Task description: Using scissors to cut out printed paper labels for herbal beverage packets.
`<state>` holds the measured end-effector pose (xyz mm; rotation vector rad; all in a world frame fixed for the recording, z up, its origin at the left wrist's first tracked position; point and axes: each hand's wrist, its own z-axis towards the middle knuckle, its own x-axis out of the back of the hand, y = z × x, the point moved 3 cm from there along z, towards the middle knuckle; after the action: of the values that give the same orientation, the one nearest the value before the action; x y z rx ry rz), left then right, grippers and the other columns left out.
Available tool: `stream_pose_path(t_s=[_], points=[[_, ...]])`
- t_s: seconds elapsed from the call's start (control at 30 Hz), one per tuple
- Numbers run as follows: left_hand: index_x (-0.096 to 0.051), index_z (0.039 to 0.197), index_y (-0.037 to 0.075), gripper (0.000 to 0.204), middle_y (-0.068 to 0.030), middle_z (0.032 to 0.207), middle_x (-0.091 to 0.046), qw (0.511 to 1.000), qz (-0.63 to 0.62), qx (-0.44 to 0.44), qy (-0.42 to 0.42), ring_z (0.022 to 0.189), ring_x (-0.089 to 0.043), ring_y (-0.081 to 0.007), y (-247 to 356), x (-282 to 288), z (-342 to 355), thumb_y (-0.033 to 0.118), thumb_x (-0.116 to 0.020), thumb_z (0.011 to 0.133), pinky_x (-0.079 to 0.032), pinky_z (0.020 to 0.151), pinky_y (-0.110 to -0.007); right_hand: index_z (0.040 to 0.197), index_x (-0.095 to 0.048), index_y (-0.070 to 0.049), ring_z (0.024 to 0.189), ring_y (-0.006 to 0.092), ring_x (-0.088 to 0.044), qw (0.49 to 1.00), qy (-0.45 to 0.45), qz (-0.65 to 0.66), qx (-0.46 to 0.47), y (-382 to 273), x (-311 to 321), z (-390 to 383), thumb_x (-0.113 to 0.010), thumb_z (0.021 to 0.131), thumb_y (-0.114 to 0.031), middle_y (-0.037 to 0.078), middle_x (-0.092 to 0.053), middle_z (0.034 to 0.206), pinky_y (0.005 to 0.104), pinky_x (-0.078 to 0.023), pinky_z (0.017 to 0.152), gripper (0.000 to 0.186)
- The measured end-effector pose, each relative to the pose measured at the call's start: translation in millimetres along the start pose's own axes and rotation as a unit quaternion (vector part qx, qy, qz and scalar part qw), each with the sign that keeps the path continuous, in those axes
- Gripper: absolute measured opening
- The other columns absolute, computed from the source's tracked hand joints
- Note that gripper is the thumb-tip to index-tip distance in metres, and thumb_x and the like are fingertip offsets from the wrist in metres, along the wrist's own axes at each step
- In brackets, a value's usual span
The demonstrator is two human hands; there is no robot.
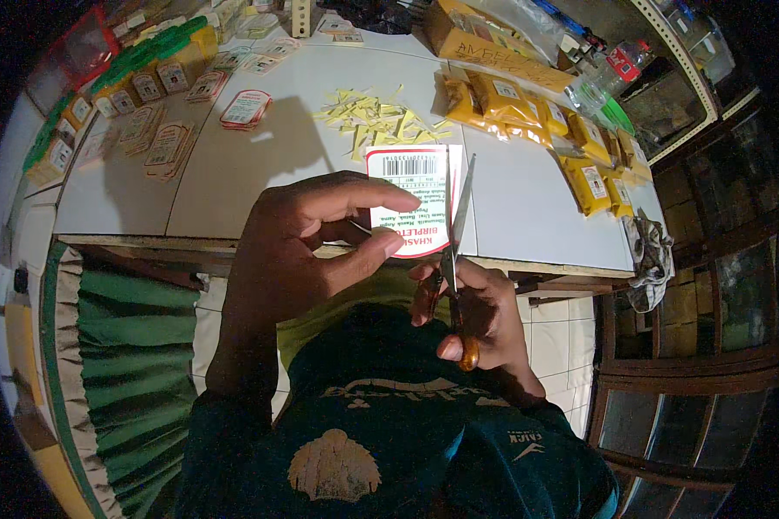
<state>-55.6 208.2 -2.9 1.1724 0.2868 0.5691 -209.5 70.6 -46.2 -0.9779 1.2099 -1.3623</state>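
Note:
My left hand (307, 221) pinches a white printed label (411, 195) with a red border and a barcode between thumb and fingers, above the table's front edge. In my right hand (498, 316) is a pair of scissors (464, 201) with amber-brown handles, fingers and thumb in the loops. Its blades are parted and point away from me, at the label's right edge. Yellow paper trimmings (372, 119) lie in a loose heap just beyond the label. To the left of them sits a small stack of red-bordered labels (247, 108).
The white-topped table (268, 208) bears more label stacks (169, 147) and green-lidded containers (173, 76) on the left. Bags of yellow-orange powder (502, 99), a cardboard box (493, 50) and a plastic bottle (619, 67) are on the right. A cloth (652, 264) hangs at the right corner.

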Motion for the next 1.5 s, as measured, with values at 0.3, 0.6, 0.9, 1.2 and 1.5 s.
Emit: stream_pose_path(t_s=[0.3, 0.6, 0.9, 1.2, 1.5], points=[[-0.066, 0.107, 0.003, 0.027, -0.0087, 0.102, -0.068, 1.0, -0.012, 0.017, -0.009, 0.091, -0.067, -0.0148, -1.1, -1.9, -0.5, -0.005, -0.066, 0.081, -0.056, 0.08, -0.026, 0.123, -0.053, 0.001, 0.082, 0.0115, -0.058, 1.0, -0.016, 0.009, 0.002, 3.4, 2.0, -1.8, -0.085, 0.068, -0.012, 0.006, -0.063, 0.094, 0.026, -0.046, 0.075, 0.065], [-0.066, 0.108, 0.003, 0.028, -0.0082, 0.101, -0.068, 1.0, -0.008, 0.015, -0.013, 0.091, -0.067, -0.014, 1.0, -0.9, -0.7, -0.005, -0.067, 0.08, -0.056, 0.079, -0.026, 0.121, -0.053, 0.001, 0.081, 0.011, -0.059, 1.0, -0.011, -0.024, -0.016, 2.3, 1.9, -2.3, -0.086, 0.066, -0.014, 0.005, -0.064, 0.092, 0.0257, -0.047, 0.074, 0.066], [-0.067, 0.107, 0.003, 0.03, -0.0066, 0.099, -0.068, 0.999, -0.003, -0.006, -0.038, 0.084, -0.065, -0.0116, -3.6, -3.3, 2.8, -0.004, -0.069, 0.079, -0.055, 0.077, -0.025, 0.12, -0.054, 0.002, 0.081, 0.0107, -0.06, 1.0, -0.012, 0.005, 0.013, 3.7, 2.0, -0.5, -0.086, 0.066, -0.013, 0.005, -0.065, 0.092, 0.0255, -0.046, 0.074, 0.064], [-0.068, 0.106, 0.004, 0.028, -0.0072, 0.1, -0.068, 0.999, -0.024, 0.011, -0.041, 0.087, -0.065, -0.0123, -2.5, -2.9, -0.9, -0.003, -0.069, 0.079, -0.056, 0.078, -0.026, 0.113, -0.056, 0.008, 0.073, 0.0177, -0.064, 0.999, 0.043, -0.029, -0.013, 0.6, -1.7, -1.3, -0.088, 0.062, -0.043, 0.01, -0.064, 0.084, 0.028, -0.05, 0.063, 0.079], [-0.068, 0.105, 0.005, 0.027, -0.0058, 0.097, -0.067, 0.999, -0.024, 0.015, -0.045, 0.081, -0.063, -0.0103, -1.5, -4.6, 0.9, -0.003, -0.069, 0.079, -0.055, 0.077, -0.025, 0.116, -0.057, 0.002, 0.079, 0.0103, -0.059, 1.0, 0.01, -0.017, -0.017, -0.5, 1.4, -2.7, -0.088, 0.065, -0.021, 0.005, -0.064, 0.088, 0.0251, -0.046, 0.072, 0.064]])
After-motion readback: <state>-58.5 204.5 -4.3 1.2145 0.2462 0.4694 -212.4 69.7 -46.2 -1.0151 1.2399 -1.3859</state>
